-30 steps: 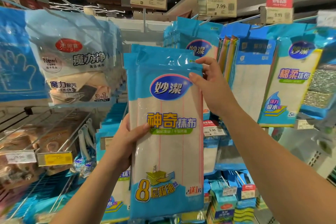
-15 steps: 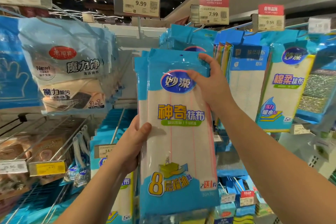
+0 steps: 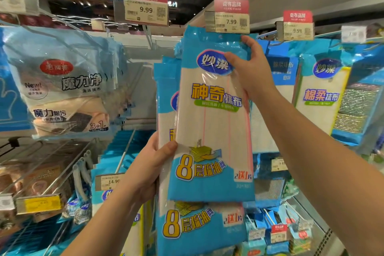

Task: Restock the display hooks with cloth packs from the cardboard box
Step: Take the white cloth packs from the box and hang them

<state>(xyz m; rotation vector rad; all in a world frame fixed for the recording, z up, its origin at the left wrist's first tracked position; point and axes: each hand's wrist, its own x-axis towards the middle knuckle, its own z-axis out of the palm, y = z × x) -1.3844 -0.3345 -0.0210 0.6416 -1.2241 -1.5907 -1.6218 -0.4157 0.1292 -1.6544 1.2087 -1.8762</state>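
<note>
A person lifts a front pack (image 3: 214, 110) of cloths toward the hooks, its punched top hole just under the 7.99 tag (image 3: 227, 21). The right hand (image 3: 252, 68) forms the upper grip, thumb across the pack's blue header and fingers curled behind its top edge, pinching it. The left hand (image 3: 145, 170) makes the lower grip, thumb pressed on the front near the pack's left edge and fingers wrapped behind, holding this pack along with more packs (image 3: 199, 226) stacked just behind and below it. To the right of the upper grip hang other cloth packs (image 3: 320, 97); to the left of the lower grip, a bare hook (image 3: 124, 151) runs over a 14.90 tag (image 3: 110, 182). The cardboard box is out of view. The step in hand looks to be hanging: the hook's tip is hidden behind the tag, so the next move likely calls for lining the hole up with it and sliding the pack on without tearing the film.
</note>
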